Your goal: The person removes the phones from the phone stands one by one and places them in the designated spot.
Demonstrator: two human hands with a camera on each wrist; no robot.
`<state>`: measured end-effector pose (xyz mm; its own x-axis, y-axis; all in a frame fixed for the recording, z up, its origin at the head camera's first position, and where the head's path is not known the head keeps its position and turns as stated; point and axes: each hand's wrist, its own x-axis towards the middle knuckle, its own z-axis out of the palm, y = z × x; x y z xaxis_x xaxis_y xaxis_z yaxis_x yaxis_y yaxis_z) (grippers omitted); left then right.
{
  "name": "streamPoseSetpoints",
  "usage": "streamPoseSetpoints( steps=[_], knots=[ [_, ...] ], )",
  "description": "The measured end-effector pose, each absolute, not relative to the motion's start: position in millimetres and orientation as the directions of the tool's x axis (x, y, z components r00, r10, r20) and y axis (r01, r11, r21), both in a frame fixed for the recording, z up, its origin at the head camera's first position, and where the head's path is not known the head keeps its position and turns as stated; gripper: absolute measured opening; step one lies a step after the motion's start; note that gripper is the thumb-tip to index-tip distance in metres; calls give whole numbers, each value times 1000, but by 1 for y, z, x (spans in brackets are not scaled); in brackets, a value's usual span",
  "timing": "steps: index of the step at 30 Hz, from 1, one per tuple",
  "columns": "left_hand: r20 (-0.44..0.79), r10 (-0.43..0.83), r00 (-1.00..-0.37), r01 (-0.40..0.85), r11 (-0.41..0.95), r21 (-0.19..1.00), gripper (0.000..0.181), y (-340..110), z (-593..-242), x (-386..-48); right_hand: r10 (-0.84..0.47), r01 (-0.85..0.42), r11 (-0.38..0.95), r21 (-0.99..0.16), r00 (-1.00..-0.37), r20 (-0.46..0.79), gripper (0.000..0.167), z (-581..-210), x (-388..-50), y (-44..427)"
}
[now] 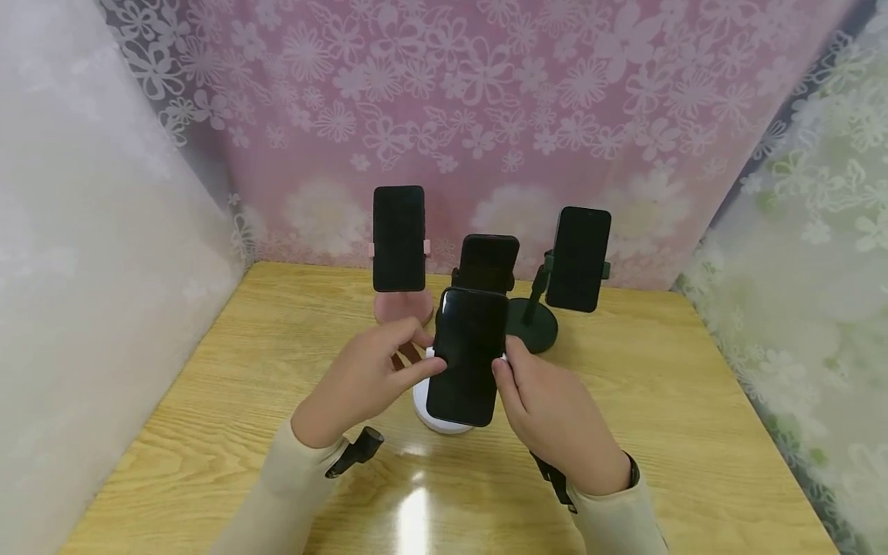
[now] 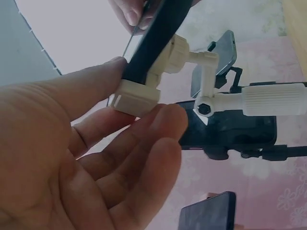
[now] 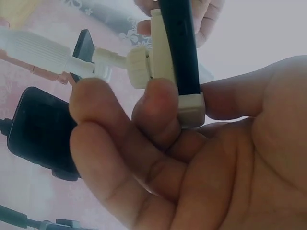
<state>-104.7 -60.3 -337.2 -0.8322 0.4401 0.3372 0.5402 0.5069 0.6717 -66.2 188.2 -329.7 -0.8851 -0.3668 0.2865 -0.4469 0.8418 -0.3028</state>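
Observation:
A black smartphone sits in the white clamp of a white phone stand, whose round base rests on the table. My left hand pinches the phone's left edge at the clamp's end, thumb at the screen side and index finger against the clamp; its other fingers curl loosely behind. On the opposite edge, my right hand grips the phone and clamp, thumb at the front and fingers behind. In the right wrist view the phone shows edge-on, with the white clamp joint behind it.
Behind stand a phone in a pink stand at left, a phone in a dark holder at the middle, and a phone in a dark green stand at right. Floral curtains surround the wooden table.

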Motion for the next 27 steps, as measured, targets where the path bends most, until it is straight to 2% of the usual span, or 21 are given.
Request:
streamPoseSetpoints(
  steps=[5,8,16,21,27],
  knots=[
    [309,434,-846,522,560,643,22,-68,-338,-98,-394,-471,820,-326,-877,274,19,-335,-66,183],
    [276,439,-855,500,553,666,22,-69,-338,-99,-406,-472,803,-365,-880,245,22,-336,-68,184],
    [249,488,-837,422,283,861,26,-67,-353,-132,-410,-455,716,-530,-888,208,21,-340,-93,195],
    [320,499,-805,462,191,866,25,-66,-359,-146,-398,-439,646,-624,-892,216,19,-347,-107,195],
    [357,504,-786,485,145,862,32,-65,-365,-157,-403,-466,607,-644,-879,256,16,-355,-119,197]
  ],
)
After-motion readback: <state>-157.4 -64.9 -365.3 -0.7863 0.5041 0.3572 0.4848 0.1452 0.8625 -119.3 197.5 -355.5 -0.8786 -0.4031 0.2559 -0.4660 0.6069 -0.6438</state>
